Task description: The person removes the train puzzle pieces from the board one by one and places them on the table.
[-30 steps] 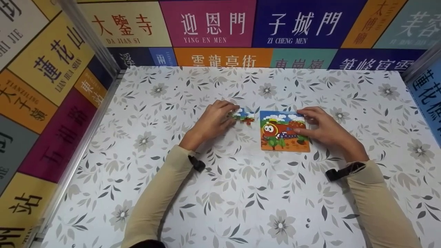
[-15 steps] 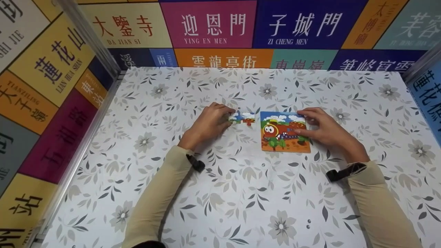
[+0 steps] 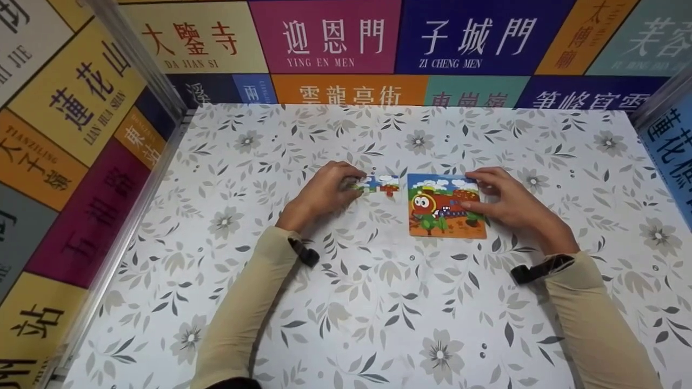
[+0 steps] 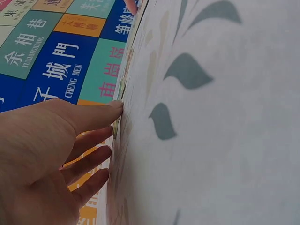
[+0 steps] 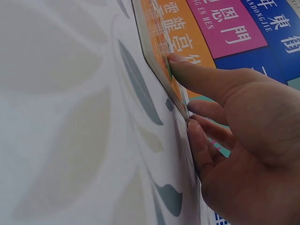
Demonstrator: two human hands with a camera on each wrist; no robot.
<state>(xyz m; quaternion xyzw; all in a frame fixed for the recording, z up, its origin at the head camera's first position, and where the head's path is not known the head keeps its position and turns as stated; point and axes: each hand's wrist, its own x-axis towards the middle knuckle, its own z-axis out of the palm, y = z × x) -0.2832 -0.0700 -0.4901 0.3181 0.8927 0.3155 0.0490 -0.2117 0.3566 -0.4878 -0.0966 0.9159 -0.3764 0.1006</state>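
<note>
Two or more small jigsaw pieces (image 3: 388,186) with blue sky, white cloud and red parts lie in a short row on the table. At the row's left end my left hand (image 3: 327,189) holds a piece between thumb and fingers, which partly hide it. In the left wrist view, the thumb (image 4: 101,115) and fingertips meet the thin piece flat on the tabletop. Right of the row lies a square puzzle board (image 3: 443,210) picturing a cartoon train. My right hand (image 3: 505,197) holds its right side, thumb on the surface and fingers at the upper right corner.
A white tabletop (image 3: 346,302) patterned with grey flowers and leaves lies under everything. Panels with coloured blocks and large characters (image 3: 335,38) stand along the back, left and right edges. A narrow gap separates the piece row from the board.
My left hand has shifted slightly left and toward me, and the piece beside its fingers now sits level with the rest of the row. The right hand and the board stay put.
</note>
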